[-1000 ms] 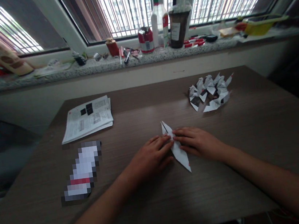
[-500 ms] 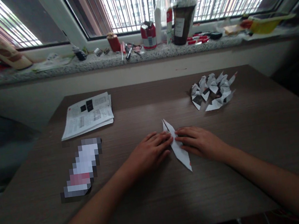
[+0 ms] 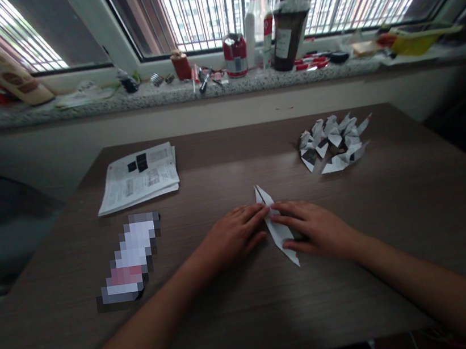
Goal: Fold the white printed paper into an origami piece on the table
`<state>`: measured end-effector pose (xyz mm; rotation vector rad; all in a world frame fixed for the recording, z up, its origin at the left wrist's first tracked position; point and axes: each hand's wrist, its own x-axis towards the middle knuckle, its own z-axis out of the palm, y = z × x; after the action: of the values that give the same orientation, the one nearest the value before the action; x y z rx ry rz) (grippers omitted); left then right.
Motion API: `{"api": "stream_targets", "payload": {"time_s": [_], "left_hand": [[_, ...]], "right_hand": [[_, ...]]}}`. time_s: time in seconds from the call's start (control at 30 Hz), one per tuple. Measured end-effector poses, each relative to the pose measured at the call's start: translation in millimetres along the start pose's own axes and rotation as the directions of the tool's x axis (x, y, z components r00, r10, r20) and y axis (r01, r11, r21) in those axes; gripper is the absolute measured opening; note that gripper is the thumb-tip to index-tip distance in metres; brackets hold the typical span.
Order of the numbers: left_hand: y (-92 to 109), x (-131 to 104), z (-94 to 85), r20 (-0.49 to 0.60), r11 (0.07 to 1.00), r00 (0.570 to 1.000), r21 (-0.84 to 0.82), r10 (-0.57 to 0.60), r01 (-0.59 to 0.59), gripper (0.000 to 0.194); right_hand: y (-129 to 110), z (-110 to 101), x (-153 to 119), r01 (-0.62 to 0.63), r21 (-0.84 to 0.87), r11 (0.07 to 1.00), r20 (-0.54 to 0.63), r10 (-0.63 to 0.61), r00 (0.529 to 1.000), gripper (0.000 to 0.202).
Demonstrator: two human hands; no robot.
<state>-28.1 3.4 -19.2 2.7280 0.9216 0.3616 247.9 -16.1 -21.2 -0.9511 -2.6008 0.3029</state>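
A narrow folded white paper (image 3: 282, 237), pointed at both ends, lies slantwise on the brown table (image 3: 235, 323). My left hand (image 3: 240, 231) rests at its left edge, fingertips touching the paper near its upper part. From the right, my right hand (image 3: 308, 224) lies partly over the paper with its fingers spread and pressing on it. Neither hand is wrapped round anything. The fingertips of both hands nearly meet on the upper half of the paper.
Folded paper pieces (image 3: 334, 141) form a ring at the back right. Printed sheets (image 3: 141, 178) lie at the back left, a blurred-out phone (image 3: 132, 256) nearer. A can (image 3: 235, 55), a cup (image 3: 287, 36) and a bottle (image 3: 254, 23) stand on the windowsill (image 3: 154, 96).
My right hand's fingers have spread more and reach a little further over the paper. My left fingers have shifted slightly on its upper part. The view has moved slightly.
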Motion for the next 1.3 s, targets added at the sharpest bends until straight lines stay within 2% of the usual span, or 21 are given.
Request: {"api": "stream_targets", "payload": {"time_s": [0.3,0.4,0.93,1.13,1.3], "left_hand": [[-10,1,-2.3,0.002,0.994,0.999,0.105,-0.040,0.039,0.056],[-12,2,-2.3,-0.002,0.992,0.998,0.114,-0.057,0.057,0.059],[-19,18,-6.6,0.018,0.990,0.996,0.117,-0.083,0.081,0.051],[-23,21,-2.6,-0.002,0.991,0.998,0.116,-0.070,0.070,0.048],[-14,17,-4.8,-0.067,0.989,0.997,0.139,-0.036,0.045,0.050]], "right_hand": [[-1,-1,2,-0.014,0.010,1.000,0.058,0.014,0.998,0.053],[-1,-1,2,-0.019,-0.009,1.000,0.074,0.019,0.997,0.052],[2,1,2,-0.016,0.025,1.000,0.076,0.014,0.997,0.052],[2,0,3,-0.026,0.025,0.999,0.086,0.023,0.996,0.052],[2,1,3,-0.051,0.042,0.998,0.074,0.048,0.996,0.052]]}}
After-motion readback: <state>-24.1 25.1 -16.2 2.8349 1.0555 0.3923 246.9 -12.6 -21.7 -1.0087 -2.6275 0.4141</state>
